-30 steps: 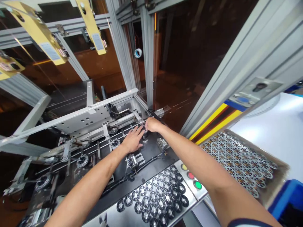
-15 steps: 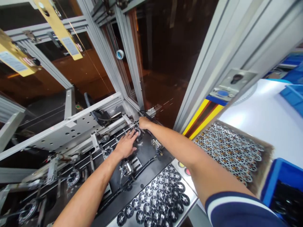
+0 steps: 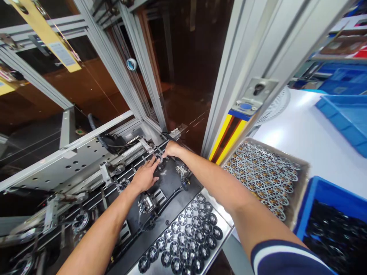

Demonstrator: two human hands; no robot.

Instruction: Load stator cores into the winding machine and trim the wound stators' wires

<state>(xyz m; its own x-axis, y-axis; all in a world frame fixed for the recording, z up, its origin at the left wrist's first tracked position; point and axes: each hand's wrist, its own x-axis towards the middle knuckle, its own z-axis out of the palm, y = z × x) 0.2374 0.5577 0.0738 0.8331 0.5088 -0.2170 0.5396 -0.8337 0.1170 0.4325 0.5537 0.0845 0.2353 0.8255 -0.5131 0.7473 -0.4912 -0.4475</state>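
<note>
At the far end of the machine bed, a small round part (image 3: 162, 162) sits in a fixture on the rail. My left hand (image 3: 144, 176) lies palm down over the near side, its fingers stretched out and fingertips at the part's left edge. From the right my right hand (image 3: 172, 148) reaches in with curled fingers, one fingertip or thumb pointing down at the part's upper edge. Whatever is inside those curled fingers is hidden. Another round part (image 3: 124, 185) rests on the rail left of my left hand.
Several black round parts with silvery centres (image 3: 189, 230) stand on a metal tray (image 3: 226, 217). A box (image 3: 301, 179) of metal rings and a blue bin (image 3: 311, 191) of black parts are at right. Aluminium frame posts (image 3: 229, 76) and a small metal block (image 3: 147, 203) surround the work area.
The view has swung right, so the scene sits further left. My right hand has shifted slightly towards the round part, and a digit now shows against it. My left hand stays beside it.
</note>
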